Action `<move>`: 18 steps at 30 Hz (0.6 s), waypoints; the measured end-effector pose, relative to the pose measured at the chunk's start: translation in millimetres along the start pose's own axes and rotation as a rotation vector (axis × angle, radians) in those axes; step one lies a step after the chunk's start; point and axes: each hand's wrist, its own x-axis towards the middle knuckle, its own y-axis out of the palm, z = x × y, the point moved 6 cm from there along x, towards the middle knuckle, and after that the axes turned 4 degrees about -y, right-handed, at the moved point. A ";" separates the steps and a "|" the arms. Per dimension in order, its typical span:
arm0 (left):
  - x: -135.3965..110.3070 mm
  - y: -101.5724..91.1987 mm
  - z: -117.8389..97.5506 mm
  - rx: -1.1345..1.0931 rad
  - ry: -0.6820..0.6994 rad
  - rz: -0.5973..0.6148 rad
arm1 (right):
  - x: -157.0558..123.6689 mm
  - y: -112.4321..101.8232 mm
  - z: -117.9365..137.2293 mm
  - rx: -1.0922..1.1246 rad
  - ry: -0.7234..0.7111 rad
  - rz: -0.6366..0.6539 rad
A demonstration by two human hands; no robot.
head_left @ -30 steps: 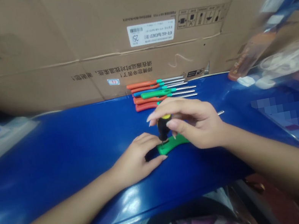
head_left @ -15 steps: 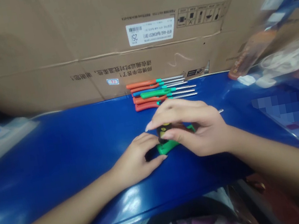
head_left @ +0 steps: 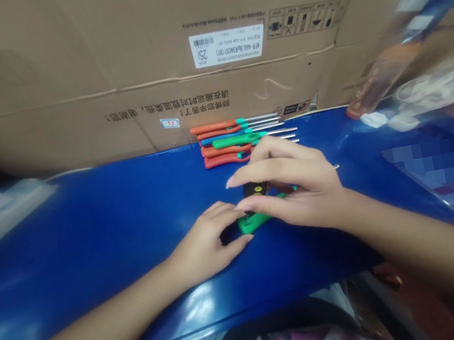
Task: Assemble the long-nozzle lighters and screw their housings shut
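A green-handled lighter (head_left: 254, 222) with a long metal tube lies on the blue table, its middle covered by my right hand (head_left: 295, 187). That hand is closed, with thumb and fingers pinching a small black object with yellow marks (head_left: 255, 189) just above the green handle. What kind of object it is, I cannot make out. My left hand (head_left: 211, 240) rests on the table, thumb and fingers on either side of the handle's left end. Behind the hands lies a row of several lighters with orange, red, blue and green handles (head_left: 228, 142), metal tubes pointing right.
A large cardboard box (head_left: 138, 62) stands along the back of the blue table (head_left: 129, 211). At the left is a pale translucent container (head_left: 6, 215). Clear plastic bags (head_left: 450, 89) and an orange-tinted plastic tube (head_left: 382, 78) are at the right. The table's front edge runs close below my hands.
My right hand has shifted slightly to the right with the black object, which has turned a little along the green handle. My left hand stays in place.
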 end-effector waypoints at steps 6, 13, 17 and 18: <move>0.8 -0.3 -1.6 -0.017 -0.003 0.017 | 1.0 7.3 -0.7 0.255 0.059 0.151; 0.8 1.1 -5.4 -0.011 0.011 0.019 | -3.8 4.2 -2.0 -0.001 0.001 0.031; 1.9 1.4 -6.8 -0.013 0.011 0.011 | -5.2 10.6 -5.6 0.168 0.090 0.173; 1.9 1.4 -6.5 -0.009 0.008 0.007 | -5.1 11.0 -5.9 0.199 0.101 0.187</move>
